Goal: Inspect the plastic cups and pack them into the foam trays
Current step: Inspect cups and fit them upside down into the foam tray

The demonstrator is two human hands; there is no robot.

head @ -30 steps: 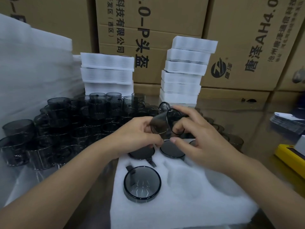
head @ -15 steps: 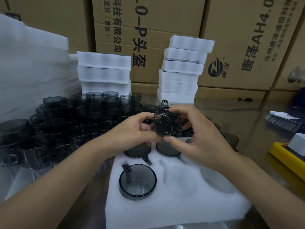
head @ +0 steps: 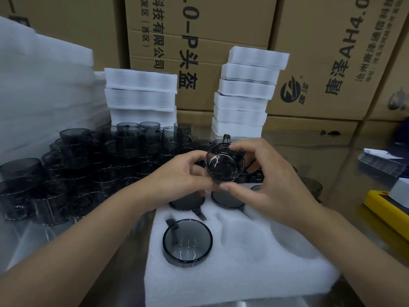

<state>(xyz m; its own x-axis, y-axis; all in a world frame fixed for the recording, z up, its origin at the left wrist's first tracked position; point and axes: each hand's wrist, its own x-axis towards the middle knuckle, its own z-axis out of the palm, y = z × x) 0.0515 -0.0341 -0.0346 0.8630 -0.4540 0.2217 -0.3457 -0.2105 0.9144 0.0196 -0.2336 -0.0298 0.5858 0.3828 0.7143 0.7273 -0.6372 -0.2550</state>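
Setting: a packing bench backed by brown printed cardboard cartons [head: 199,29], with stacked white foam trays [head: 141,96] standing in front of them.
Cup under inspection: a smoky-grey clear plastic cup with a handle [head: 223,165] is held in the air over the far edge of the open tray. One round end faces the camera, and the handle sticks up and away.
Long axis: it runs roughly toward the viewer, well off upright. Mouth or base forward cannot be told.
Left hand [head: 177,173]: its fingers are curled and it pinches the cup's left and lower side.
Right hand [head: 265,180]: it grips the cup with the thumb below and the fingers arched over the top.
Open tray: a white foam tray with round pockets [head: 254,269] lies just below the hands. Three matching grey cups are already seated: one near-left [head: 187,242] and two in the far row, partly hidden.
Free pockets [head: 245,240]: they lie toward the person and to the right of the held cup, under the right wrist, so the right hand is probably the nearer one.
Coming move: the cup likely has to tip upright and its handle turn to meet a slot.
Waiting stock: a crowd of loose grey cups [head: 88,165] sits to the left.
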